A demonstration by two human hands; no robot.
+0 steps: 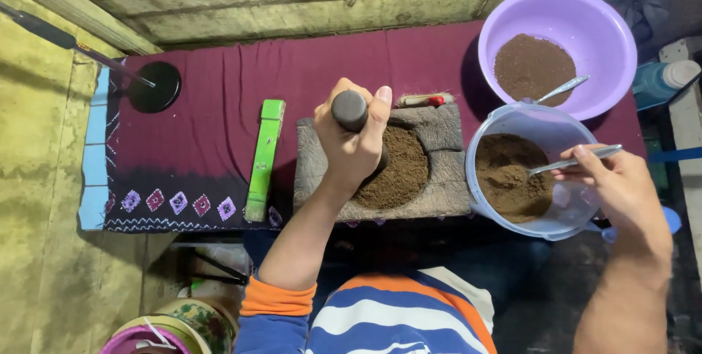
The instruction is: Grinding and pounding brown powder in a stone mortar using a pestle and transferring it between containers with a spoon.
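1. Left hand [354, 143] is clenched around a dark pestle [350, 110], fist high on the shaft, thumb up by the rounded top. The working end sits down in the powder, hidden behind the fist.
2. Pestle looks rigid, dense and smooth. Judged heavy for its size and slick if dusty, so a full-fist grip near the top, as here, suits it.
3. Stone mortar block [439, 129] sits at the middle of the desk [219, 91] on the maroon cloth. Rough grey, likely very heavy. Its bowl holds a mound of fine brown powder [401, 171], loose and easily spilled.
4. Right hand [618, 182] pinches the handle of a metal spoon [574, 159], whose bowl end dips into the clear plastic jug [482, 151], right of the mortar and touching it. The spoon is thin, stiff and light.
5. Jug holds brown powder [512, 178], maybe a third full. Thin walls, light, probably tips easily.
6. Purple basin [607, 39], far right, holds a darker, coarser brown heap [532, 65] with a second spoon [559, 89] resting in it.
7. Green bar [265, 156] lies left of the mortar, untouched. A small red-and-tan item sits on the mortar's far edge; can't tell what it is.
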